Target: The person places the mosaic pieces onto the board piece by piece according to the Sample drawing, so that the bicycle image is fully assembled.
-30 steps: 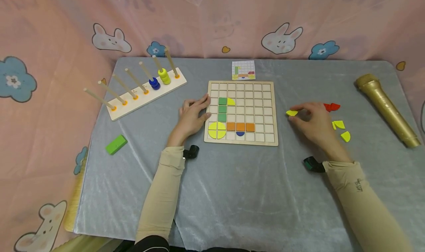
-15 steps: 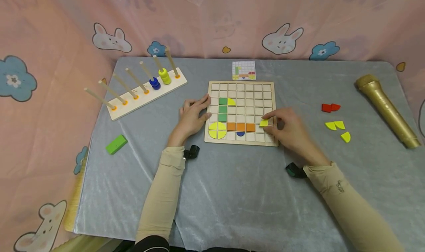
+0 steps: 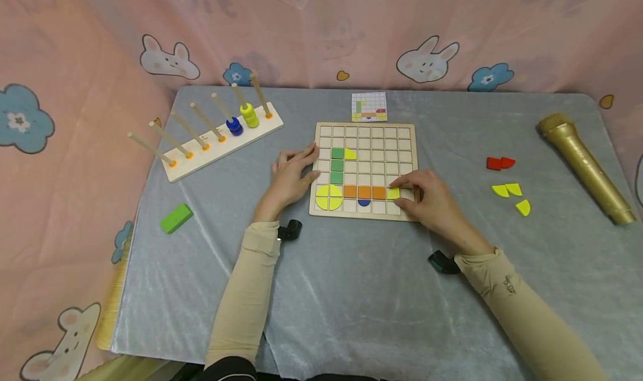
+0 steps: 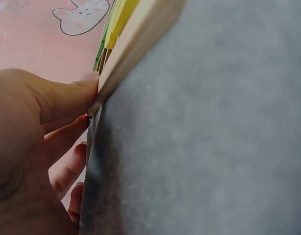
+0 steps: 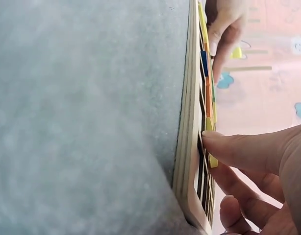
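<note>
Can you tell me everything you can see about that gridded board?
The gridded board is square, pale and wood-looking, with a rim around small square compartments, some holding coloured pieces. It lies flat on grey cloth. The left hand touches its left edge; the right hand pinches a yellow piece at the compartment right of the orange squares.

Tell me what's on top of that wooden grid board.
Green squares, orange squares, a blue semicircle, a yellow circle of four pieces and a lone yellow quarter. The right hand pinches another yellow piece there; cells under that hand are covered.
</note>
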The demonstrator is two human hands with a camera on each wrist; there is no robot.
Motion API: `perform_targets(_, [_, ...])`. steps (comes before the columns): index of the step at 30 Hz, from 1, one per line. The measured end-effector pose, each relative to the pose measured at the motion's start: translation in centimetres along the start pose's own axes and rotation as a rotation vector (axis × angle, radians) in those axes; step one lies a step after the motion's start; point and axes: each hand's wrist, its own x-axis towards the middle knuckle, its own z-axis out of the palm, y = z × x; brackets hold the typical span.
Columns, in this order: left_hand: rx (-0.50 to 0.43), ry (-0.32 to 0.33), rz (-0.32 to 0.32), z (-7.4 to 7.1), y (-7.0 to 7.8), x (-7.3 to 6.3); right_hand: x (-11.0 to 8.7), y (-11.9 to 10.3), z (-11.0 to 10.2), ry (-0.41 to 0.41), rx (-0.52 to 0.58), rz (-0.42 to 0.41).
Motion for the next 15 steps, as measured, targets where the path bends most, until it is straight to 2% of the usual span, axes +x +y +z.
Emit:
perform_targets(7, [-0.005, 0.0, -0.004, 0.0, 0.0, -0.1, -0.1, 0.3, -0.1, -0.011, 0.008, 0.015])
perform_targets(15, [-0.003, -0.005, 0.001, 0.0, 0.0, 0.0, -0.1, 1.4, -1.4, 0.042, -0.001, 0.038])
